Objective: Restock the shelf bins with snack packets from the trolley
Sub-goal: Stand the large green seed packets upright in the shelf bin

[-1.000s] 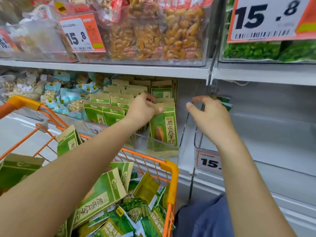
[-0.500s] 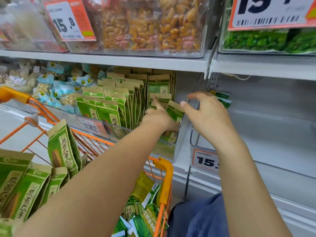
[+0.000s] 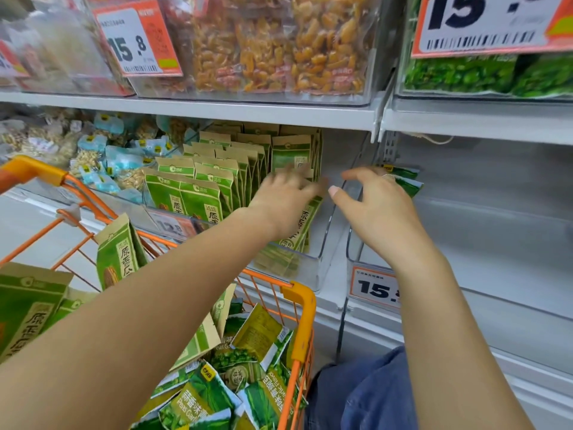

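Note:
Green and tan snack packets (image 3: pixel 201 181) stand in rows inside a clear shelf bin (image 3: pixel 288 268) on the middle shelf. My left hand (image 3: pixel 288 197), blurred by motion, reaches over the bin's right end with fingers stretched out above a leaning packet (image 3: pixel 305 225). I cannot tell whether it touches that packet. My right hand (image 3: pixel 372 209) hovers by the bin's clear right wall, fingers loosely bent and holding nothing. The orange trolley (image 3: pixel 302 305) below holds several green packets (image 3: pixel 248 367).
The neighbouring bin (image 3: pixel 496 243) to the right has just two green packets (image 3: pixel 403 178) at its back. A price tag (image 3: pixel 372 287) hangs on its front. The upper shelf (image 3: pixel 217 110) carries bins of orange and green snacks. Blue packets (image 3: pixel 117 162) lie to the left.
My left hand let go of the packet it set at the bin's right end and lifted up and to the right. My right hand stayed beside the bin wall.

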